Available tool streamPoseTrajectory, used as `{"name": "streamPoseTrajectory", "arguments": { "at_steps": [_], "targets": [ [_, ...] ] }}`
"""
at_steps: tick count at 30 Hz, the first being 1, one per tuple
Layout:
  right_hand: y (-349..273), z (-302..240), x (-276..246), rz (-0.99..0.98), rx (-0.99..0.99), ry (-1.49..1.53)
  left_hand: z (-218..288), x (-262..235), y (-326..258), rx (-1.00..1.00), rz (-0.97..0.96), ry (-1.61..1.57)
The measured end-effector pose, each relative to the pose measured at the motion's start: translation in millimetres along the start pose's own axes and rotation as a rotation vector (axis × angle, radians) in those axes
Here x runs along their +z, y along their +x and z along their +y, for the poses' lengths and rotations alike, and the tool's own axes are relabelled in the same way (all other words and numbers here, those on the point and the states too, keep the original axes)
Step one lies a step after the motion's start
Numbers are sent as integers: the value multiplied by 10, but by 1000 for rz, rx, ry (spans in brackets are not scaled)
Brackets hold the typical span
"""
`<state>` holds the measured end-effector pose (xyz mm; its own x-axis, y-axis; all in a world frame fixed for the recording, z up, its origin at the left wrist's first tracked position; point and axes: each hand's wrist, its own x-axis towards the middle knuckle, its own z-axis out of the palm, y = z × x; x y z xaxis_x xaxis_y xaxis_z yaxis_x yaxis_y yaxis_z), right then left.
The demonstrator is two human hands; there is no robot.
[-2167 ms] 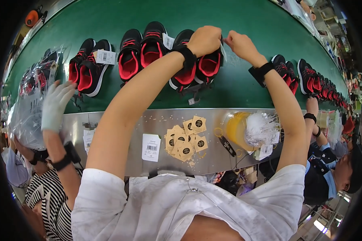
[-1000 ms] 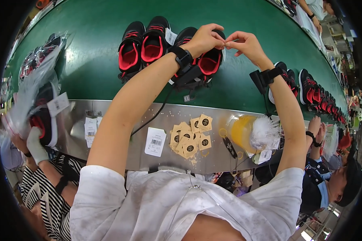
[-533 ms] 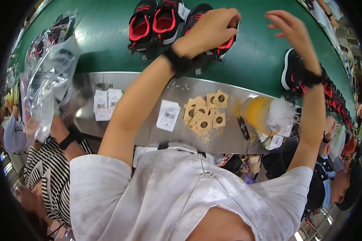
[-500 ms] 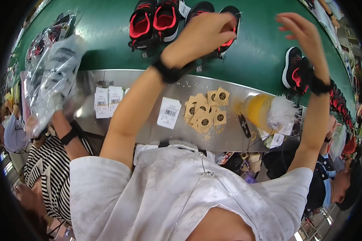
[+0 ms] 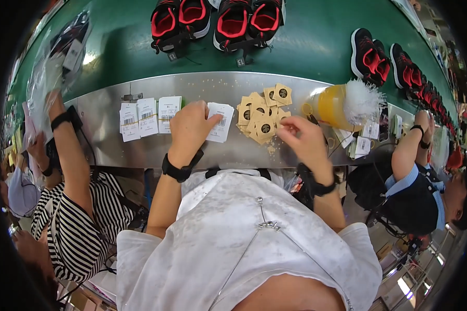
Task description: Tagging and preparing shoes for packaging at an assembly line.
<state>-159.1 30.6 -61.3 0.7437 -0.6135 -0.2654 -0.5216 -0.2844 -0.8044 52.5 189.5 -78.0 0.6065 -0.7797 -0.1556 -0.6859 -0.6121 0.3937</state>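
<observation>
My left hand (image 5: 192, 129) is over the steel ledge with its thumb on the edge of a stack of white barcode tags (image 5: 221, 124). Its other fingers are mostly hidden, so their grip does not show. My right hand (image 5: 305, 141) is at the right edge of a loose pile of tan square cards (image 5: 265, 128) with dark round prints. Its thumb and fingertips are curled closely together there; what they hold, if anything, is too small to make out. Two pairs of black-and-red sneakers (image 5: 232, 28) stand on the green surface beyond.
More white tag stacks (image 5: 147, 116) lie left of my left hand. A yellow roll (image 5: 331, 106) with a white, stringy bundle (image 5: 363, 102) is at right. More sneakers (image 5: 369, 57) line the far right. Co-workers sit on both sides; the left one's hand touches a clear bag (image 5: 46, 83).
Both my hands have come back from the far side to the ledge, the left to the white tags, the right to the tan cards. Two sneaker pairs now stand together, farther left.
</observation>
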Motion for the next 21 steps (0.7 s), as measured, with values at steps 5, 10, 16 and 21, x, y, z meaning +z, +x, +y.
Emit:
{"name": "streamPoseTrajectory", "arguments": {
  "at_steps": [5,10,16,21],
  "targets": [
    [-2,129,391,178,-93,-329,-64,-16,-33,-160,-113,-346],
    [80,335,290,54,146,146,-123,77,-35,-65,-106,-647],
    [-36,270,166,83,138,424,142,-149,36,-104,-316,-1108],
    [-49,-230,91,139,117,736,658,-120,206,17,-516,-1355]
  ]
}}
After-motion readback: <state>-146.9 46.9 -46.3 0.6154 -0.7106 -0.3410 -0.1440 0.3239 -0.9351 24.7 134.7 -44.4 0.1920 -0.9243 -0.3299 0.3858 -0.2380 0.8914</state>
